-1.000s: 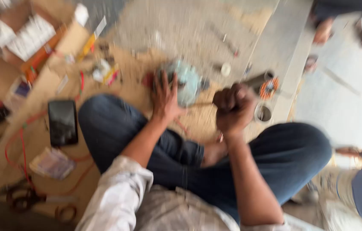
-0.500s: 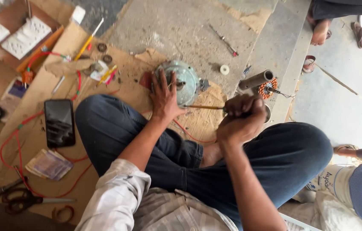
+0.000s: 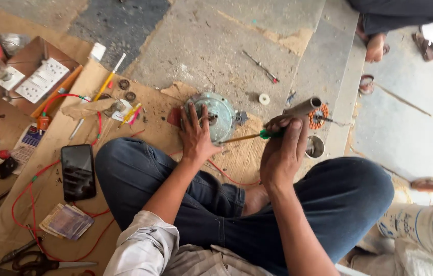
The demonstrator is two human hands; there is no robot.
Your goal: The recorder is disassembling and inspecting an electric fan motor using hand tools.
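A round pale-green metal motor housing [image 3: 220, 113] lies on brown cardboard [image 3: 150, 122] on the floor, just past my crossed legs. My left hand [image 3: 196, 137] rests flat on its near left side, fingers spread over the rim. My right hand [image 3: 282, 148] grips a green-handled screwdriver [image 3: 249, 137]; the yellowish shaft points left, its tip at the housing's near edge.
A grey metal tube [image 3: 303, 107] and an orange wound stator [image 3: 318, 115] lie right of the housing. A black phone [image 3: 78, 171], red wires [image 3: 27, 194], banknotes [image 3: 66, 221], scissors [image 3: 37, 263] and a white switchboard [image 3: 41, 79] are on the left. Other people's feet [image 3: 375, 48] show at the top right.
My right hand has lowered and turned over the screwdriver handle, the tip staying at the housing. The left hand stays on the housing. The camera view has steadied and shifted slightly.
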